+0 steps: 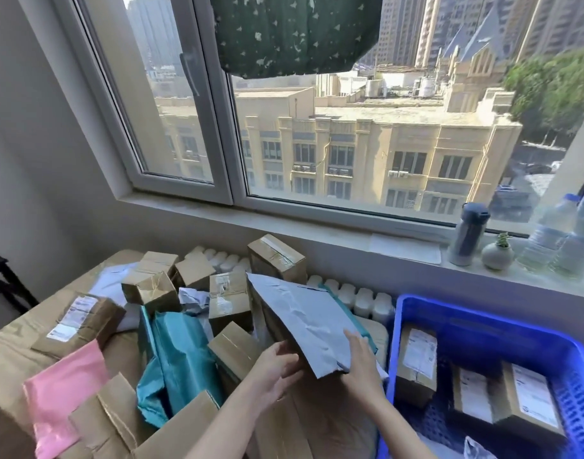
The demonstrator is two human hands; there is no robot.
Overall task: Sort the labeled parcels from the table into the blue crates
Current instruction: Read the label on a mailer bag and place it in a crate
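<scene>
Grey parcel [303,321] was gripped by right hand [361,364], steadied by flat left hand [277,371]. Three boxes were in blue crate [482,314]; bench [9,366] pile was mostly unsorted.

The crate [401,329] beside the tabletop's right edge is bright blue. The box [416,366] inside it is brown cardboard with a white label, as is the labelled box [81,321] near the left edge. The mailer [303,319] near the tabletop's middle is pale grey. A teal mailer [181,356] lies toward the front edge and a pink mailer [62,389] at the front left corner. The cloth [293,31] hanging at the window is dark green with a pale leaf print. The flask [467,236] on the sill is dark blue-grey.
</scene>
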